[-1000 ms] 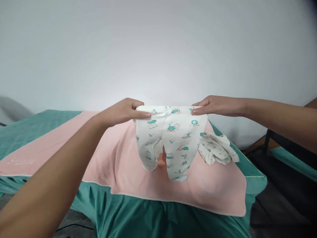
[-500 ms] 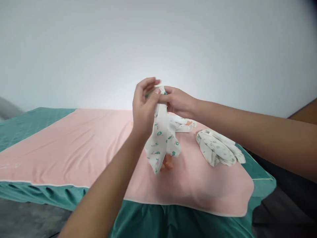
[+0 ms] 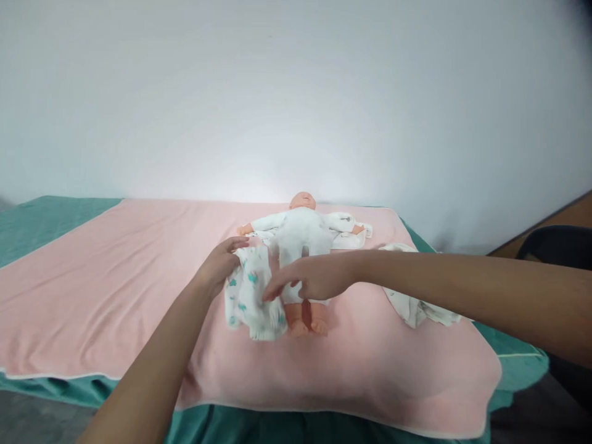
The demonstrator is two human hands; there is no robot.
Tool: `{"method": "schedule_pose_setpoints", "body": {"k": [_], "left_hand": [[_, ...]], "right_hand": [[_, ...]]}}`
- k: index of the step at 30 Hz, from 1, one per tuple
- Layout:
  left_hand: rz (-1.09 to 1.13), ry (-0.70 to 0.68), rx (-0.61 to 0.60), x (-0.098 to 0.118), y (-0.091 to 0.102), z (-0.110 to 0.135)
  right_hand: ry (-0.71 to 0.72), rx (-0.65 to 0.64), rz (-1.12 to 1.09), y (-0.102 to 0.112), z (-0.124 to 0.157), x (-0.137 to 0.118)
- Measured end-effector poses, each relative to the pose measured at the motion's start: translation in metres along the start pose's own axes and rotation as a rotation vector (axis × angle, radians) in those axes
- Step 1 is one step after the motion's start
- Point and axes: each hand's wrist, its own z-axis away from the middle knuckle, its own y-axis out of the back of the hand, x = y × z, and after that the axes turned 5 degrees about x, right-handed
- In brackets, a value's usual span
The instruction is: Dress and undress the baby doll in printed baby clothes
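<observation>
A baby doll (image 3: 303, 234) in a white suit lies on its back, arms spread and bare feet toward me. Left of its legs are small white baby pants (image 3: 252, 290) with a green print, somewhat blurred. My left hand (image 3: 224, 262) grips their upper left edge, thumb side partly hidden. From the right, my right hand (image 3: 314, 277) reaches across the doll's legs, its index finger stretched out over the right side of the pants and the other fingers loosely curled. Its forearm covers part of the doll's lower body.
Another folded white garment (image 3: 407, 308) lies to the right, partly behind my right forearm. A pink blanket (image 3: 139, 277) covers most of the green-sheeted bed (image 3: 60, 225). The white wall (image 3: 277, 92) rises behind, and a dark chair back (image 3: 550, 240) stands at the far right.
The pants, held up in both hands before, are now down beside the doll's legs on the left. Both hands have lowered, the right one loosening, and the doll has come into view.
</observation>
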Motion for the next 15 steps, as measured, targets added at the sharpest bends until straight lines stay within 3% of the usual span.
{"method": "schedule_pose_setpoints", "body": {"k": [1, 2, 5, 8, 11, 13, 15], "left_hand": [[-0.035, -0.047, -0.023, 0.001, 0.004, -0.001], [-0.068, -0.099, -0.065, 0.003, 0.004, -0.001], [-0.097, -0.167, -0.185, 0.002, -0.014, -0.002], [-0.075, -0.046, -0.064, -0.010, -0.047, -0.007], [-0.107, 0.119, 0.048, -0.026, -0.074, -0.019], [-0.088, 0.210, -0.033, -0.033, -0.083, -0.030], [-0.014, 0.275, -0.192, -0.035, -0.087, -0.040]], "right_hand": [[0.005, -0.040, 0.060, 0.001, -0.001, 0.017], [0.002, 0.024, 0.125, 0.007, -0.004, 0.034], [-0.001, 0.495, 0.326, 0.051, -0.019, 0.081], [-0.111, 0.843, 0.453, 0.104, -0.032, 0.122], [-0.386, 0.931, 0.372, 0.133, -0.045, 0.162], [-0.544, 0.902, 0.262, 0.136, -0.055, 0.189], [-0.635, 0.882, 0.189, 0.135, -0.066, 0.211]]}}
